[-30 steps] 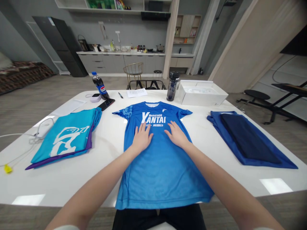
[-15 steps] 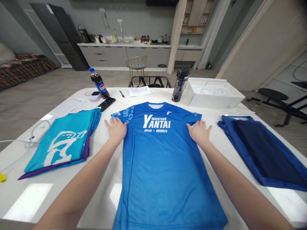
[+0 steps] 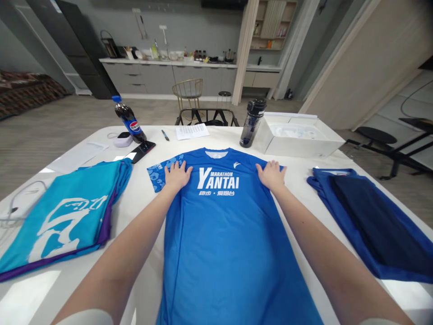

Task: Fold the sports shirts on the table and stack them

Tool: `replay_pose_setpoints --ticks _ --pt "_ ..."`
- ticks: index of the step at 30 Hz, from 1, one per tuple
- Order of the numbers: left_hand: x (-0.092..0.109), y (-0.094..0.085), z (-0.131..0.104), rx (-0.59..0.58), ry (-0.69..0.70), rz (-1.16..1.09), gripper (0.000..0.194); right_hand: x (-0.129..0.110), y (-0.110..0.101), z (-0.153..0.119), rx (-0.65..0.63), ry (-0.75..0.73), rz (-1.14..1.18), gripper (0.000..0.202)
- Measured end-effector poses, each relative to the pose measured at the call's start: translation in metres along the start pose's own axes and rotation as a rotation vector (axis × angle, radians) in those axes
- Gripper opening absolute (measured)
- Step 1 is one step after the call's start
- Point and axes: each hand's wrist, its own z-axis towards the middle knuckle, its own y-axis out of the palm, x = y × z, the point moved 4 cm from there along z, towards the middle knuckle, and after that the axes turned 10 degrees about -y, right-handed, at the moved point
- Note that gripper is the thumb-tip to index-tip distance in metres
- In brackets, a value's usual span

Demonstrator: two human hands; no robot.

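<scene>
A blue T-shirt [image 3: 219,239] with white "Marathon Yantai" lettering lies spread front side up, its collar toward the far side of the table. My left hand [image 3: 178,175] rests flat with fingers spread near the shirt's left shoulder, beside the patterned sleeve. On the opposite shoulder lies my right hand [image 3: 271,175], fingers apart and pressing on the fabric by the other sleeve. Neither hand grips anything. The shirt's lower hem runs out of view at the bottom.
Folded turquoise and purple shirts [image 3: 74,207] lie left, folded dark blue clothes [image 3: 375,221] right. Along the white table's [image 3: 142,207] far side stand a cola bottle [image 3: 130,119], phone [image 3: 143,151], pen [image 3: 165,135], paper sheet [image 3: 192,131], dark water bottle [image 3: 252,124] and white box [image 3: 301,140].
Both hands have moved from the outer sleeve edges onto the shirt's shoulders. The left sleeve is now spread out wider and flatter. The camera view has shifted slightly.
</scene>
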Motion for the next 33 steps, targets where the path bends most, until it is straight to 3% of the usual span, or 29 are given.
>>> replay_pose_setpoints --ticks 2,5,12,20,23,26,30,33 --pt "0.01 0.001 0.014 -0.011 0.026 0.001 0.074 -0.025 0.007 0.015 -0.098 -0.161 0.067 0.08" --pt "0.021 0.007 0.034 -0.011 0.045 0.01 0.071 -0.05 0.024 0.035 -0.239 -0.173 0.102 0.075" --pt "0.03 0.018 0.061 0.012 0.027 -0.027 0.08 -0.05 0.041 0.073 -0.155 -0.186 0.023 0.076" --pt "0.041 0.011 0.093 0.007 0.035 -0.044 0.079 -0.057 0.034 0.089 -0.11 -0.148 0.004 0.076" --pt "0.048 -0.002 0.067 0.108 0.08 -0.033 0.071 -0.066 0.021 0.075 -0.013 -0.147 -0.002 0.072" --pt "0.058 -0.008 0.004 0.246 0.214 -0.028 0.062 -0.081 0.009 0.037 0.105 -0.24 -0.005 0.067" --pt "0.054 0.009 -0.088 0.144 0.284 -0.032 0.063 -0.092 0.017 -0.039 0.012 -0.365 0.043 0.066" --pt "0.035 0.017 -0.12 0.082 0.313 -0.04 0.066 -0.072 0.025 -0.082 -0.069 -0.382 0.03 0.066"
